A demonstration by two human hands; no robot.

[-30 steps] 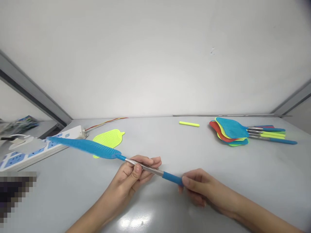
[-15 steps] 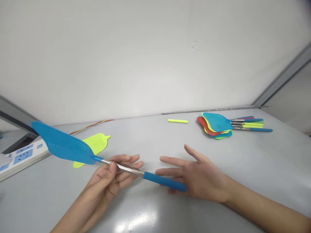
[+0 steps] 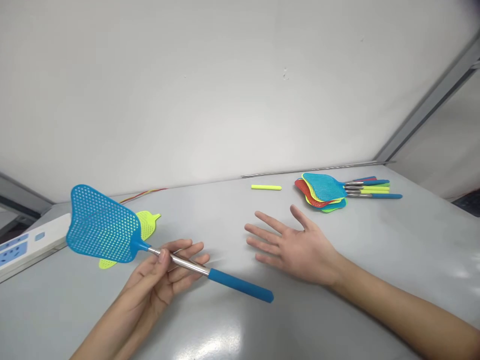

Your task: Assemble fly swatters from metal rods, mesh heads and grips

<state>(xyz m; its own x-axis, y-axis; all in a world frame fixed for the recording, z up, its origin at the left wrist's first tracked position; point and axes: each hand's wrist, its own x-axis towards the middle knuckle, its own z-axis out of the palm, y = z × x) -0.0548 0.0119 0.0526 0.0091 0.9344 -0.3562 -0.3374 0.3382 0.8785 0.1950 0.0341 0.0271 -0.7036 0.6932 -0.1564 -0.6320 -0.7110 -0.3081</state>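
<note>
My left hand (image 3: 168, 270) holds a blue fly swatter (image 3: 103, 225) by its metal shaft, the thumb pressing on top and the fingers beneath. The swatter's perforated head faces me at the left, and its blue grip points to the lower right. Behind that head lies a loose yellow-green swatter head (image 3: 147, 224), partly covered. My right hand (image 3: 288, 247) hovers over the table with its palm showing and its fingers spread, apart from the swatter's grip.
A pile of colourful fly swatters (image 3: 324, 189) lies at the right. A yellow-green handle sleeve (image 3: 266, 187) is at the back, with thin metal rods (image 3: 318, 170) along the wall. At the left stand a white power strip (image 3: 48, 234) and red-yellow wires (image 3: 142, 194).
The swatter has turned about its shaft, so its head now shows broad side on. My right hand has moved up and away from the blue grip, its palm more in view.
</note>
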